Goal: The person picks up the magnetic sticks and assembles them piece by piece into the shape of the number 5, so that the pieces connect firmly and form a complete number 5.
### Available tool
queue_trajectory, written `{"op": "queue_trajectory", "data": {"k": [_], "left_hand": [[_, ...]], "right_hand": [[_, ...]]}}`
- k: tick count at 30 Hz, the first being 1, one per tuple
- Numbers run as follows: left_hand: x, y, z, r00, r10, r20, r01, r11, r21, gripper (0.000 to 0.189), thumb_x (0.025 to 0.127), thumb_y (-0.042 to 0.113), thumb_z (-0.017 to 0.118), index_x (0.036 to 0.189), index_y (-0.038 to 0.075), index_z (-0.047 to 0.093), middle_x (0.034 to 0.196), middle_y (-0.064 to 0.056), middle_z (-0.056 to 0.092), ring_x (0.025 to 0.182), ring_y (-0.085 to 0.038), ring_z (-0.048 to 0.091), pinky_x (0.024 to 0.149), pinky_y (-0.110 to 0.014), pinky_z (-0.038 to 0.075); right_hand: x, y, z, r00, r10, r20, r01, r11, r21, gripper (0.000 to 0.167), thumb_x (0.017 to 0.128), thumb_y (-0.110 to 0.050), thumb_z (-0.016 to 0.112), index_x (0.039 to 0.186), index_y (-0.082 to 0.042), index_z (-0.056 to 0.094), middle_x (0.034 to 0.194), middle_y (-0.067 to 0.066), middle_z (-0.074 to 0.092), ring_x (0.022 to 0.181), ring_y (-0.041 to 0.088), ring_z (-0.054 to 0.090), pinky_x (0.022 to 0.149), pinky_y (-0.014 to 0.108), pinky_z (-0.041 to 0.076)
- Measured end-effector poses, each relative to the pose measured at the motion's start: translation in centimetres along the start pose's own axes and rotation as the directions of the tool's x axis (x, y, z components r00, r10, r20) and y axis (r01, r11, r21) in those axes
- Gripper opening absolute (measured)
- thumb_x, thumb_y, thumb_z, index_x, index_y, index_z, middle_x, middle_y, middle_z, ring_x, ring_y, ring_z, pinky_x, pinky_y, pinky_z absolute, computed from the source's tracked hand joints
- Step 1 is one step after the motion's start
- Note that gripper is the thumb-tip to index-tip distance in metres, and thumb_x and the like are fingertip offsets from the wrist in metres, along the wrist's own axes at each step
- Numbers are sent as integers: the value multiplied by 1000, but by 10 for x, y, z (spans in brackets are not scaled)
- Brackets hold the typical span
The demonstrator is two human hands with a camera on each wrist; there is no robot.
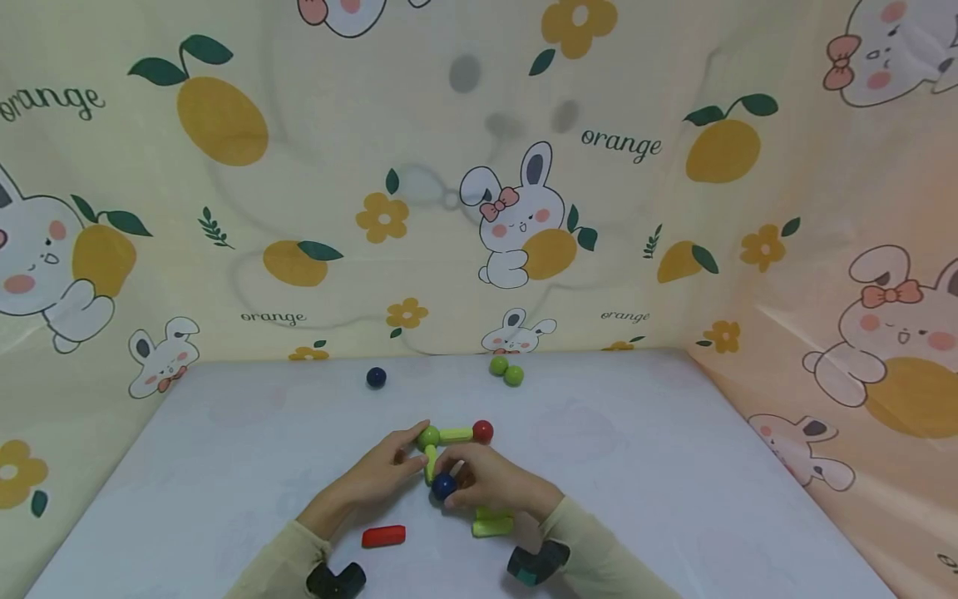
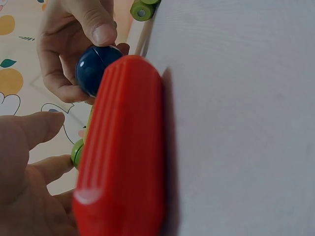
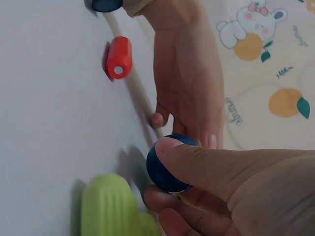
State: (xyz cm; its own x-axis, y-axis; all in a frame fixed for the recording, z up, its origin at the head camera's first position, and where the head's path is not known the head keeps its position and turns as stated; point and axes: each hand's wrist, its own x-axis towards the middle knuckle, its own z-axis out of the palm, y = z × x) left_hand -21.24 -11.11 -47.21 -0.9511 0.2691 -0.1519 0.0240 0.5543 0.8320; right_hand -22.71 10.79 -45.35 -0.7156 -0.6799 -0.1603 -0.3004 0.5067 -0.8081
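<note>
In the head view my right hand (image 1: 490, 478) pinches a dark blue ball (image 1: 444, 487) between thumb and fingers. That ball sits at the near end of a yellow-green toy rod (image 1: 430, 463); whether they touch is hard to tell. The rod's far end meets a green ball (image 1: 429, 437), from which a second yellow-green rod (image 1: 456, 435) runs right to a red ball (image 1: 483, 431). My left hand (image 1: 382, 470) touches the green ball with a fairly straight finger, its thumb beside the near rod. In the left wrist view the thumb stands apart from the green ball (image 2: 77, 153).
A red rod (image 1: 384, 537) lies near my left wrist; its end shows a metal disc in the right wrist view. Yellow-green rods (image 1: 492, 527) lie under my right forearm. Another dark blue ball (image 1: 377, 378) and two green balls (image 1: 513, 376) stand at the white table's (image 1: 636, 466) back.
</note>
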Motion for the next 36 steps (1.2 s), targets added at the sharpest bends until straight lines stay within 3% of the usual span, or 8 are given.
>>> {"op": "queue_trajectory", "data": {"k": [10, 20, 30, 36], "left_hand": [[1, -1, -1, 1000, 26, 12, -26, 1000, 5, 57, 102, 24, 58, 156, 19, 40, 147, -8, 51, 107, -20, 50, 92, -42, 44], [1, -1, -1, 999, 34, 17, -34, 999, -6, 58, 102, 22, 57, 156, 16, 39, 153, -13, 48, 118, -26, 51, 105, -56, 43], [2, -1, -3, 998, 59, 35, -58, 998, -18, 58, 102, 23, 57, 157, 13, 38, 155, -18, 44, 128, -33, 50, 110, -64, 38], [0, -2, -2, 997, 53, 52, -51, 997, -53, 57, 105, 24, 52, 158, 14, 34, 161, -18, 37, 145, -43, 38, 116, -66, 30]], "right_hand": [[-1, -2, 7, 1000, -23, -11, 23, 999, -23, 31, 86, -10, 79, 115, -14, 66, 117, -1, 62, 90, 5, 61, 82, 18, 53], [-2, -2, 14, 999, -31, -23, 30, 999, -36, 31, 87, -13, 79, 116, -16, 67, 146, 7, 46, 92, 4, 60, 86, 18, 51], [-2, 0, 16, 999, -26, -46, 24, 998, -51, 32, 87, -15, 80, 117, -20, 67, 148, 6, 43, 90, 3, 61, 85, 17, 50], [-1, 2, 21, 996, -38, -86, 36, 999, -33, 51, 87, -18, 80, 133, -21, 59, 144, 6, 47, 91, 6, 60, 81, 17, 51]]}}
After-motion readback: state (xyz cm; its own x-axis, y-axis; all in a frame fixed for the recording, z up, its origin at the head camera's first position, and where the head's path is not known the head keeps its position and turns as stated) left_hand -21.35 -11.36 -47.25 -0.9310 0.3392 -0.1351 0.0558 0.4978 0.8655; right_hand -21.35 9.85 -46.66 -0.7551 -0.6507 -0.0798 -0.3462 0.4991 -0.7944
